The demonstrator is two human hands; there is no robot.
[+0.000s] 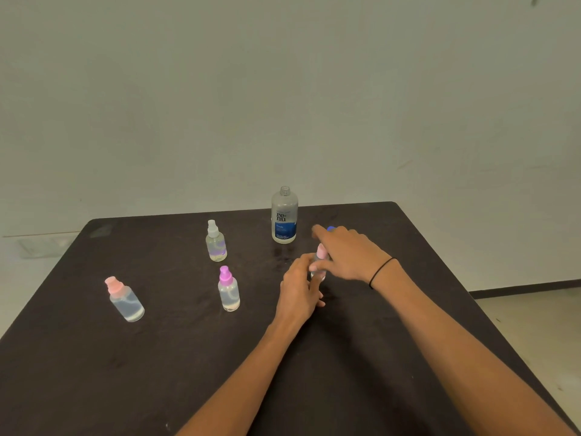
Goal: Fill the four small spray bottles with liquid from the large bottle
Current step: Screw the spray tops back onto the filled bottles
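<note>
The large clear bottle (284, 215) with a blue label stands uncapped at the back of the dark table (94, 372). Its blue cap (330, 228) peeks out behind my right hand. Three small spray bottles stand apart on the left: a white-capped one (215, 242), a magenta-capped one (228, 289) and a salmon-capped one (125, 300), all holding clear liquid. My left hand (298, 287) grips the body of the fourth bottle, which has a pale pink cap (320, 258). My right hand (345, 253) hovers over that bottle, blurred, with its fingers stretched toward the blue cap.
The table's back edge runs just behind the large bottle, close to a plain wall. Its right edge drops to a light floor (534, 325). A black band circles my right wrist (382, 272).
</note>
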